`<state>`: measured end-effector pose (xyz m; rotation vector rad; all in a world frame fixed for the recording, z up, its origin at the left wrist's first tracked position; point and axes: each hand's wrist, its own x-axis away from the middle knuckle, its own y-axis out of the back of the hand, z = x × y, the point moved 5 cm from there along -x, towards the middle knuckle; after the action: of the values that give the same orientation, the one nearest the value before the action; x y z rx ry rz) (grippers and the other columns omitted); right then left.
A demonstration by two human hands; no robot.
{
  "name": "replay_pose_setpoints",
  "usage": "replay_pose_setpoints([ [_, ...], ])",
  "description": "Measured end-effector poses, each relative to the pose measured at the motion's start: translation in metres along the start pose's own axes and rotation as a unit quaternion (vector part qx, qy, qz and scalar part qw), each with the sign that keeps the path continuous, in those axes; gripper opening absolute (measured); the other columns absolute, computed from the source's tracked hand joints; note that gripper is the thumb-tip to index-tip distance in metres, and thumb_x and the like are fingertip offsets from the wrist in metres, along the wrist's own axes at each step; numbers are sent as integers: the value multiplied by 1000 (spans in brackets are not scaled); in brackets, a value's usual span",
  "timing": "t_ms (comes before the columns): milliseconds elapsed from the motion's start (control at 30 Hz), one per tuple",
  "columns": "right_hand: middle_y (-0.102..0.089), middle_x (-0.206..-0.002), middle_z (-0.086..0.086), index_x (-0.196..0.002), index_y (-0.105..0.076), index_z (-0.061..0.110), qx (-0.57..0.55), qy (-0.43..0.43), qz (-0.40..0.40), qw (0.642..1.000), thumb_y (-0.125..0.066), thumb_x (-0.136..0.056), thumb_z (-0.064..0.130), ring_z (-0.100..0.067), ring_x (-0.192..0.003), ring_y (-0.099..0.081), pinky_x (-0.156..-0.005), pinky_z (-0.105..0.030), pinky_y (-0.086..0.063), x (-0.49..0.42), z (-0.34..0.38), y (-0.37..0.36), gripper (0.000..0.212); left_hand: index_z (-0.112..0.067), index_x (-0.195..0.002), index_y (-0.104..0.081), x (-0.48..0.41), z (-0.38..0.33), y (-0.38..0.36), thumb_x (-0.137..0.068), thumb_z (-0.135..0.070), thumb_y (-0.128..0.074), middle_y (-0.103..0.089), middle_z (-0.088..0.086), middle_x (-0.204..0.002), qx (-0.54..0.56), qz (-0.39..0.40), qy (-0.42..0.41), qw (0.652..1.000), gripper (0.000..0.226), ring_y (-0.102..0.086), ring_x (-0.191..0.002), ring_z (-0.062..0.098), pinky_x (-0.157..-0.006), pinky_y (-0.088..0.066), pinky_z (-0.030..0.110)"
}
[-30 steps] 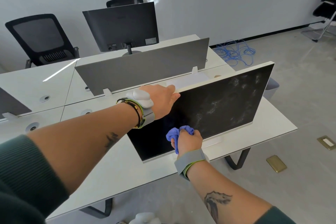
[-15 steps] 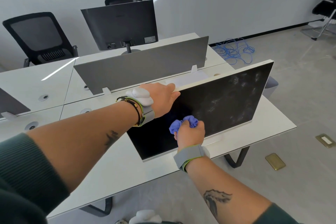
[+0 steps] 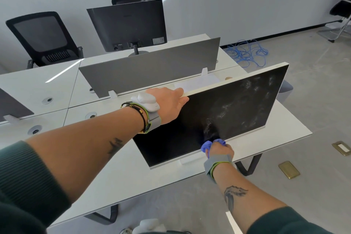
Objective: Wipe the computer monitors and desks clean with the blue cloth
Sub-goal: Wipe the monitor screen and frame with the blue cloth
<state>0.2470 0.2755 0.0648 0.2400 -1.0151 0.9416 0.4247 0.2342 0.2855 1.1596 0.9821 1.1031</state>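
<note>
Monitor (image 3: pixel 228 112): black screen in a white frame, standing on the white desk (image 3: pixel 284 125); whitish smears over its right half, left half plain dark.
Cloth (image 3: pixel 206 145): blue, bunched up, pressed to the screen near its bottom edge.
Left hand (image 3: pixel 169 104): grips the monitor's top edge, thumb on the front, fingers hidden behind.
Right hand (image 3: pixel 220 150): fingers curled round the cloth.

left hand (image 3: pixel 169 105) gripping, right hand (image 3: pixel 221 149) clenched low
</note>
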Motion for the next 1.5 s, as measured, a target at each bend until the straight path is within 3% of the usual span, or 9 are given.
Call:
replay_pose_setpoints([
  [33, -40, -80, -21, -65, -43, 21, 18, 39, -16, 999, -23, -97, 8, -19, -108, -12, -79, -27, -32, -8, 4, 6, 40, -23, -97, -36, 0, -1, 0, -104, -54, -20, -51, -2, -72, -2, -1, -1, 1000, 36, -53, -63, 22, -61, -44, 33],
  [67, -48, -70, -6, -67, -40, 20, 20, 72, -14, 997, -25, -95, 7, -23, -82, -51, -68, -27, -26, -14, 5, 8, 34, -23, -97, -36, -1, -2, 1, -104, -54, -20, -50, -2, -72, -4, -3, -3, 1000, 36, -52, -62, 21, -60, -43, 33],
  [200, -46, -54, -9, -74, -28, 20, -14, 117, 26, 993, -19, -98, -2, -20, -33, -40, -50, -16, -25, -14, -8, -11, 33, -23, -97, -36, -3, -5, 3, -104, -54, -20, -50, -2, -72, -6, -3, -6, 1000, 36, -53, -62, 22, -60, -42, 33],
  [467, -63, -76, -16, -82, -53, 16, 62, 242, -49, 967, -54, -85, 6, -33, -59, -61, -35, -19, -37, 41, 28, -36, 11, -23, -95, -36, -4, -4, 4, -105, -53, -21, -50, -2, -71, -3, -5, 7, 1000, 36, -48, -58, 19, -59, -38, 32],
  [667, -46, -53, -10, -84, -34, 15, 32, 114, -1, 993, -31, -98, -1, -19, -26, -38, -38, -15, -33, 6, -9, -13, 22, -22, -98, -39, -2, -4, 4, -104, -54, -21, -51, -2, -72, -7, 5, 3, 1000, 38, -50, -60, 20, -58, -39, 32],
  [800, -37, -62, -11, -77, -33, 12, -1, 79, -2, 997, -32, -102, 1, -25, -50, -37, -40, -15, -32, 24, 0, -18, 28, -22, -97, -38, -1, -2, 2, -104, -54, -21, -50, -3, -71, -7, 2, 5, 1000, 37, -48, -59, 18, -56, -37, 31],
  [1133, -64, -75, -11, -87, -57, 14, 74, 309, -22, 948, -59, -90, 11, -26, -53, -63, -50, -34, -56, 68, 55, -49, 5, -22, -96, -38, -5, -3, 2, -104, -55, -21, -51, -3, -70, -3, -12, 2, 1000, 38, -52, -60, 21, -56, -39, 31],
  [1333, -52, -76, -16, -84, -41, 16, -2, 184, -1, 983, -39, -87, -8, -23, -37, -41, -41, -24, -39, 7, 8, -24, 24, -22, -97, -39, -4, -2, 2, -104, -54, -21, -52, -2, -71, 2, -5, -1, 1000, 38, -52, -61, 21, -58, -41, 32],
  [1500, -42, -76, 5, -77, -34, 23, -59, 97, 12, 993, -20, -91, -16, -17, -44, -46, -41, -19, -33, -41, -7, 4, 43, -22, -97, -39, -3, -6, -1, -104, -55, -20, -52, -2, -72, 5, -1, -6, 1000, 39, -53, -62, 21, -60, -45, 33],
])
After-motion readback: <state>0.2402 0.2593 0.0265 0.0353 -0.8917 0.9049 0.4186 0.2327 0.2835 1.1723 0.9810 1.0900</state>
